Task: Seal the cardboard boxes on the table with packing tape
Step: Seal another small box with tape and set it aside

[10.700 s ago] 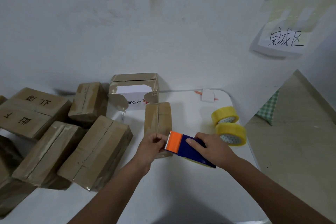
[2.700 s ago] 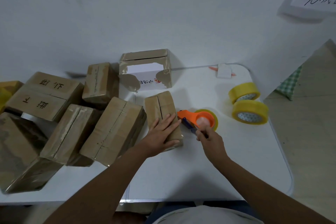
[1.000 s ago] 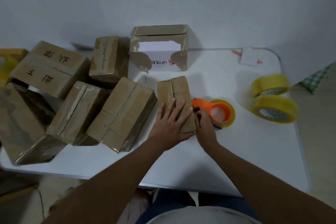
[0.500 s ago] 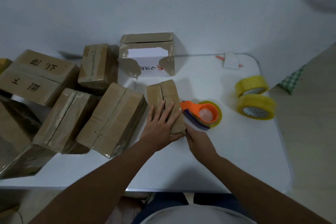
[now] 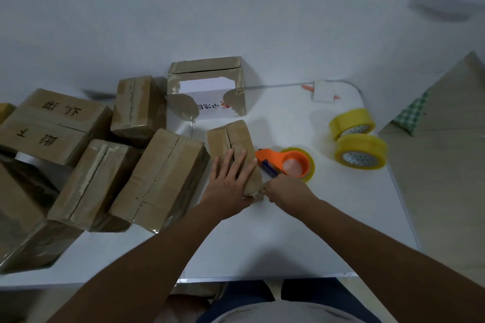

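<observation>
Single head-worn wide-angle view, looking forward and steeply down from close above the white rectangular table (image 5: 301, 231). Faces the far white wall (image 5: 236, 8); near edge catches the wearer's lap, right edge catches floor. No second view.

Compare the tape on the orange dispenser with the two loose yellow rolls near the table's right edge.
The dispenser roll is mounted on the orange dispenser and lies flat beside the small box; the two loose rolls sit bare, tilted, one leaning on the other. The loose rolls look wider. All are yellow tape.

seven cardboard boxes (image 5: 160, 178), three tape rolls (image 5: 360, 151)
</observation>
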